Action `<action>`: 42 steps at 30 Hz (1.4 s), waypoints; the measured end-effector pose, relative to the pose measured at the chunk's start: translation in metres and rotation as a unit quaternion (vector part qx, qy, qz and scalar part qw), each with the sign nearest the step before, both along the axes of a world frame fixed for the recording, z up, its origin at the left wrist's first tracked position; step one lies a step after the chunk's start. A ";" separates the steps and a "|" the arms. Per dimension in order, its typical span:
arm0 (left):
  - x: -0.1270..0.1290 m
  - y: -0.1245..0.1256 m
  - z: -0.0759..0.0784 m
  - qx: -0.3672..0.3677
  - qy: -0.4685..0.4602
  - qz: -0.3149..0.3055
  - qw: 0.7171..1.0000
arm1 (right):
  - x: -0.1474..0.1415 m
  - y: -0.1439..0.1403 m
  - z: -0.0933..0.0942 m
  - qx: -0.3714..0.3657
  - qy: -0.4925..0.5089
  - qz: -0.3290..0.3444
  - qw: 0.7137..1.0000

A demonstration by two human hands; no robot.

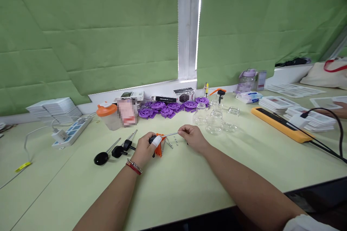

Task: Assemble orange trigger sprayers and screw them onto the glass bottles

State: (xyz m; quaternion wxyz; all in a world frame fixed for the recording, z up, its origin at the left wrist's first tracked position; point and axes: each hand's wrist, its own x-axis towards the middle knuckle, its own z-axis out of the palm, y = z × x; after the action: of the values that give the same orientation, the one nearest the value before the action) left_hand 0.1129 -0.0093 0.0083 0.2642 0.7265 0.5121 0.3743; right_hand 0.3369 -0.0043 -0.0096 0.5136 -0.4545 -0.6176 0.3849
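My left hand (146, 148), a white wrap on one finger, is closed around the black end of a slim metal rod (169, 134). The rod points right, and its far tip meets the pinched fingers of my right hand (192, 137); whether a small part is also between them is hidden. Under and beside the rod lie orange parts (158, 149) and several thin metal pins (168, 142). Tiny metal pieces (175, 140) are scattered between my hands. Left of my left hand rest black knobs with metal rods (117, 151).
Behind my hands are purple wheel-like parts (158, 105), glass jars (216, 117) and an orange-lidded cup (107, 115). A white power strip (72, 133) lies left, an orange one (279, 124) right. Another person's hand (338, 110) is near white frames (273, 104) at the far right.
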 end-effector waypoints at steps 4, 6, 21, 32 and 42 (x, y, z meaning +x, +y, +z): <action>0.001 0.000 -0.001 -0.009 -0.004 -0.005 1.000 | 0.000 0.000 -0.002 0.002 -0.032 -0.001 0.999; 0.002 0.000 -0.001 -0.006 0.004 -0.004 1.000 | -0.001 0.000 -0.002 0.008 -0.053 -0.007 0.999; 0.005 -0.003 0.002 -0.008 0.014 0.001 1.000 | -0.006 -0.003 0.002 0.001 -0.077 -0.016 0.997; 0.005 -0.002 0.003 0.004 0.008 -0.016 1.000 | -0.006 -0.006 0.008 -0.024 -0.083 0.001 0.996; 0.003 0.000 0.003 -0.004 -0.001 0.003 1.000 | -0.003 -0.002 -0.001 -0.006 0.005 0.026 1.000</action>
State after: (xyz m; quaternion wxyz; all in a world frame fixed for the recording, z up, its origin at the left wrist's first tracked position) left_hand 0.1163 -0.0097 0.0109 0.2666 0.7237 0.5155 0.3735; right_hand 0.3338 -0.0060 -0.0103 0.5039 -0.4391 -0.6242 0.4045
